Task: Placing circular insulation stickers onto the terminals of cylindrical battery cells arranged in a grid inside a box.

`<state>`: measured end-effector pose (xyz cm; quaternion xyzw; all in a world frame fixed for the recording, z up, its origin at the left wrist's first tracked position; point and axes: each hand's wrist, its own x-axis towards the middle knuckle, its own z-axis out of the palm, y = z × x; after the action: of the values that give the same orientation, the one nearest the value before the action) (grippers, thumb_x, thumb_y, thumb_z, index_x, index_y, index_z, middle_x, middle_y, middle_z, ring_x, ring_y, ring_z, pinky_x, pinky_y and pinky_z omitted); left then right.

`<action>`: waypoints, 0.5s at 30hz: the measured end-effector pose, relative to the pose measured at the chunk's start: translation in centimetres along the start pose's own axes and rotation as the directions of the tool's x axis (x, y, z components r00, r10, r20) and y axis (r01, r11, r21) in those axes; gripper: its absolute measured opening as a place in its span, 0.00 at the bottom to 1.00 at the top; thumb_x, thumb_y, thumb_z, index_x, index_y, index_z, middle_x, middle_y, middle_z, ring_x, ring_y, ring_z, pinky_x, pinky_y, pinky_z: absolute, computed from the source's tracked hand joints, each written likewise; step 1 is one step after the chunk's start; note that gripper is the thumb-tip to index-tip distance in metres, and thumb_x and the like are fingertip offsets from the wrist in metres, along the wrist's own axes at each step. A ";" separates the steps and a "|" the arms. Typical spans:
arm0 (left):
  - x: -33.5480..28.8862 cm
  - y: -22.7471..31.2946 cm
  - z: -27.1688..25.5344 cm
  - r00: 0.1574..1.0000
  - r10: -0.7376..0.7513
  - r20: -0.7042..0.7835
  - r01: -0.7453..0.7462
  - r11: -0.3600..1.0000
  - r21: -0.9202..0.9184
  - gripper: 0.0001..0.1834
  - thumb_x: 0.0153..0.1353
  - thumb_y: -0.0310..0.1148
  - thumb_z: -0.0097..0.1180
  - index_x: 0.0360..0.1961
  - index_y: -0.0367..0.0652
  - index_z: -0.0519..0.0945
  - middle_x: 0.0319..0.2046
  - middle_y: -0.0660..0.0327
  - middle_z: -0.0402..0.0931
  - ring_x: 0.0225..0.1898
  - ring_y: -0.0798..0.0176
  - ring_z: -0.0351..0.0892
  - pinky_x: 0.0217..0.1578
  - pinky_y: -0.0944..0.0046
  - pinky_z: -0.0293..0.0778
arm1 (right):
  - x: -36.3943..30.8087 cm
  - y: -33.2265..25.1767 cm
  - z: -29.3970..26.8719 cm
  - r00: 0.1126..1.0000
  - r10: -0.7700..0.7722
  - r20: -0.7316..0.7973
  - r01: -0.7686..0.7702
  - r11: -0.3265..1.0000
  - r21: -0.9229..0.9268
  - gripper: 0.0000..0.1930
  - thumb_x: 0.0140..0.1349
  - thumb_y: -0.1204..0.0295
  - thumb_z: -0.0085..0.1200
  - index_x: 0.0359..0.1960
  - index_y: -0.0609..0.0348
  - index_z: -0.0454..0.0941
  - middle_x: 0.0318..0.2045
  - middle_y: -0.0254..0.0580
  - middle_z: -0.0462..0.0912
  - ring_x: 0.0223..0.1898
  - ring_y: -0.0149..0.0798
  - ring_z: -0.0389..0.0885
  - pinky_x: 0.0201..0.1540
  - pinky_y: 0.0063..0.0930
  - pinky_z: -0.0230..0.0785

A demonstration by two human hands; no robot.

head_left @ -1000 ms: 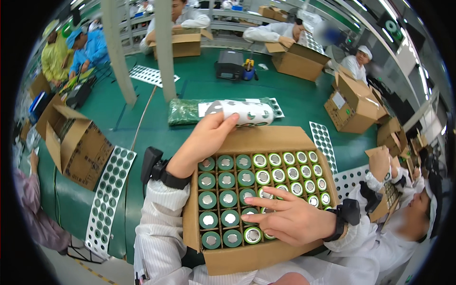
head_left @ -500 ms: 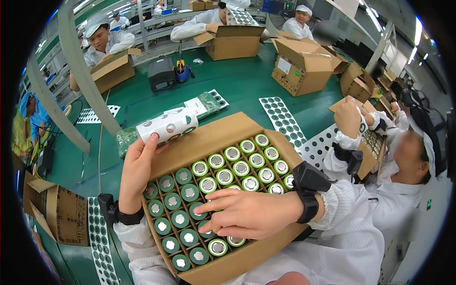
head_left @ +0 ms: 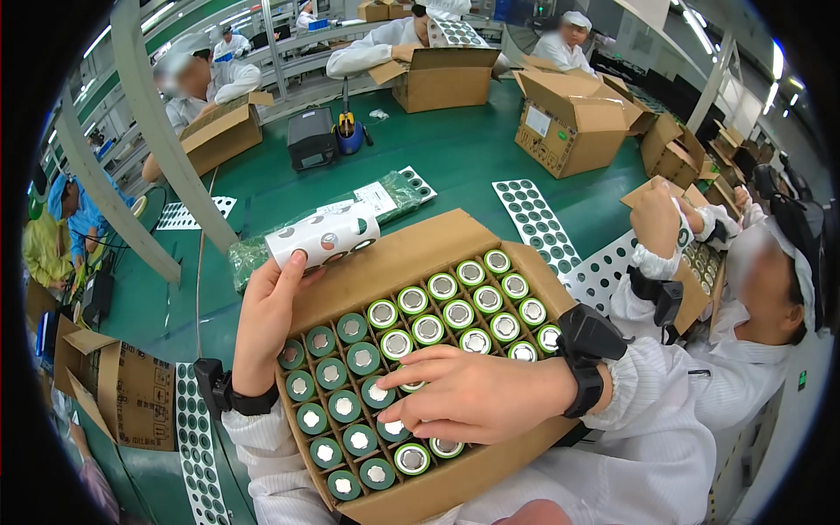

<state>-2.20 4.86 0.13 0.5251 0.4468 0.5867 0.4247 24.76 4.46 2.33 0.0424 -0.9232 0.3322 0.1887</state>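
My left hand (head_left: 267, 308) pinches a curled white sticker sheet (head_left: 322, 238) with dark round spots, thumb on top, above the far left corner of an open cardboard box (head_left: 437, 234). Divided cells inside the box hold cylindrical batteries. Those on the left carry dark green rings on their ends, like the battery (head_left: 332, 372); the others show bright green rims, such as the battery (head_left: 428, 329). Over the middle rows lies my right hand (head_left: 490, 392), palm down, fingers spread. Its fingertips rest at green-ringed battery tops and hide parts of several batteries.
Behind the box lie a green plastic-wrapped pack (head_left: 389, 197) and a sticker sheet (head_left: 535, 226). A black device (head_left: 312, 138), a blue-based tool (head_left: 348, 136) and a carton (head_left: 573, 127) stand farther back. At right a co-worker's hand (head_left: 654, 219) works close by; another carton (head_left: 140, 394) is at left.
The whole view has shifted, so the scene sits slightly farther right. Both hands keep nearly the same places over the box, and the left still holds the sticker sheet.
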 end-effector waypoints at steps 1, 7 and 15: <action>-0.2 0.2 0.0 1.000 -0.012 -0.022 0.012 1.000 0.004 0.19 0.72 0.35 0.43 0.55 0.30 0.72 0.52 0.55 0.75 0.54 0.62 0.75 0.57 0.60 0.71 | 0.1 -0.1 -0.1 1.000 0.005 0.023 -0.004 1.000 -0.021 0.11 0.65 0.66 0.52 0.43 0.59 0.75 0.47 0.47 0.77 0.58 0.50 0.70 0.61 0.43 0.60; -0.1 -0.3 0.1 1.000 0.009 -0.011 -0.009 0.999 0.048 0.19 0.72 0.35 0.44 0.54 0.31 0.74 0.52 0.56 0.76 0.53 0.63 0.75 0.57 0.62 0.71 | -0.8 -1.7 -2.2 0.980 0.089 0.176 -0.061 0.985 -0.160 0.19 0.59 0.60 0.58 0.49 0.55 0.73 0.59 0.44 0.70 0.63 0.52 0.63 0.64 0.49 0.55; -0.6 0.2 0.1 0.997 0.036 0.063 -0.042 0.996 0.082 0.20 0.72 0.37 0.44 0.55 0.32 0.74 0.52 0.58 0.76 0.54 0.67 0.73 0.56 0.65 0.70 | -2.6 -4.7 -4.4 0.938 0.279 0.206 -0.221 0.938 -0.268 0.34 0.47 0.49 0.68 0.56 0.47 0.74 0.65 0.46 0.64 0.65 0.54 0.61 0.64 0.51 0.53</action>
<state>-2.10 4.25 0.16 0.5688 0.4471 0.5594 0.4045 29.53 3.46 7.23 -0.0593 -0.9704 0.2315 0.0350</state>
